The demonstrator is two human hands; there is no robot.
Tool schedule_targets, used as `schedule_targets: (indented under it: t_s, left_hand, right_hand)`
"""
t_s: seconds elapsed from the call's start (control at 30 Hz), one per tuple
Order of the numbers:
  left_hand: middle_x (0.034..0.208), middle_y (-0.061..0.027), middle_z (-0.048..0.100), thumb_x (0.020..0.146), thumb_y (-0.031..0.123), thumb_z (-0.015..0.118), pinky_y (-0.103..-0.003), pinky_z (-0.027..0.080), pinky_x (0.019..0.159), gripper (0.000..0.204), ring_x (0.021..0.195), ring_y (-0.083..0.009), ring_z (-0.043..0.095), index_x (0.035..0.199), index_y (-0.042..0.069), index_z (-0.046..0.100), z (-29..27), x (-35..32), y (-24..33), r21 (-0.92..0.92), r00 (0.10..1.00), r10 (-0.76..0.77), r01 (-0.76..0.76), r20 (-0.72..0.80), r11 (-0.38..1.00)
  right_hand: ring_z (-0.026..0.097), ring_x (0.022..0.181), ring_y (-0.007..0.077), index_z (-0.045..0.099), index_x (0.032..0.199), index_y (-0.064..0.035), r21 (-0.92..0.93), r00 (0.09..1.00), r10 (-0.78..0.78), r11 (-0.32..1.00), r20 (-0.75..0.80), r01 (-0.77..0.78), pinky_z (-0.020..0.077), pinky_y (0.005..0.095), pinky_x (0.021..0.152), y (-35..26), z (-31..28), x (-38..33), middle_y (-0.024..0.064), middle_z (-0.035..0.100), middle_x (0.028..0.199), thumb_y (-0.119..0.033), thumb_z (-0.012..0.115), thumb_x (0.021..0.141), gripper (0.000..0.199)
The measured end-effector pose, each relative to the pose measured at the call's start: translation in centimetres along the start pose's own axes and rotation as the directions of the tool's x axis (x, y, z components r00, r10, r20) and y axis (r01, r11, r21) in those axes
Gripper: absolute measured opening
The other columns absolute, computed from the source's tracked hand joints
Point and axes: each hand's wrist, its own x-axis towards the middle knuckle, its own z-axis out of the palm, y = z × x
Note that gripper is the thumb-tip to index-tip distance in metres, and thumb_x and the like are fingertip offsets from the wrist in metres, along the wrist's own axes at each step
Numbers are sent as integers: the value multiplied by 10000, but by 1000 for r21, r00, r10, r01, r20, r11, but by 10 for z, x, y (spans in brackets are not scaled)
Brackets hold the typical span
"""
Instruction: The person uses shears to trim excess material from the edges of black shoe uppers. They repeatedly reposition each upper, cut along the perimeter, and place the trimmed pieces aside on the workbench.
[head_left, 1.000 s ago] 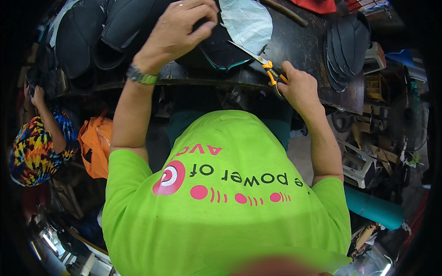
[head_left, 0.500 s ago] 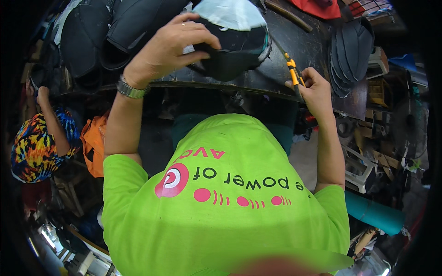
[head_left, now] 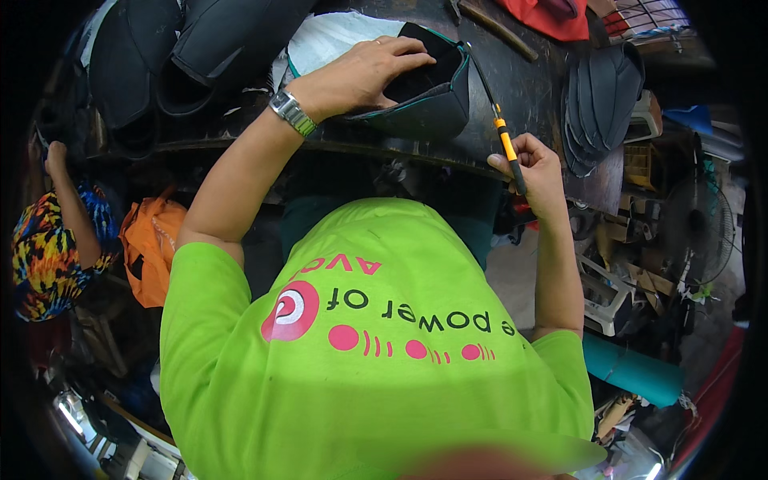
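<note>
A black shoe upper (head_left: 432, 118) with teal edging and a pale lining (head_left: 336, 36) lies on the dark workbench in front of me. My left hand (head_left: 364, 78) rests across it, with fingers stretched over its opening and the thumb apart from them. Farther right, my right hand (head_left: 534, 170) is closed around a slim tool (head_left: 506, 140) with a yellow-and-black handle. The tool's long thin shaft points up and left, its tip beside the upper's right edge. I cannot make out the tool's exact kind.
Large black uppers (head_left: 136, 72) lie at the bench's left, and a stack of black cut pieces (head_left: 600, 104) at its right. A hammer (head_left: 498, 30) and a red cloth (head_left: 548, 16) are at the back. A co-worker's arm (head_left: 76, 216) shows at far left, beside an orange bag (head_left: 152, 248).
My left hand has moved right and settled over the upper. The upper has turned so its opening and teal edge show. My right hand has shifted slightly down with the tool, which now appears slimmer.
</note>
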Motion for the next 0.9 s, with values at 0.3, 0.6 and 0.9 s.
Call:
schedule_targets:
  t_s: [0.3, 0.6, 0.9]
  left_hand:
    - [1419, -88, 501, 642, 26, 845, -407, 418, 1116, 689, 1329, -306, 468, 1280, 164, 626, -27, -2, 3, -176, 951, 89, -38, 296, 984]
    - [1119, -189, 628, 721, 248, 834, -423, 521, 900, 520, 1043, -361, 644, 1104, -19, 604, -49, -15, 12, 312, 918, -264, 169, 296, 935]
    - [1117, -189, 575, 784, 411, 795, -408, 536, 889, 647, 1030, -367, 607, 1140, -55, 522, -27, -21, 40, 315, 922, -331, 259, 200, 913]
  right_hand:
    - [474, 492, 23, 581, 813, -63, -14, 989, 22, 1000, 143, -20, 320, 192, 451, -15, -7, 10, -37, 525, 597, -231, 882, 769, 348]
    - [518, 448, 62, 614, 861, -37, -78, 912, 201, 980, 359, -185, 395, 210, 429, -25, 11, -9, -7, 549, 582, -239, 869, 770, 338]
    - [481, 440, 46, 607, 874, -51, 36, 903, 240, 962, 357, -270, 372, 197, 419, -17, 21, -23, -31, 534, 590, -138, 869, 761, 299]
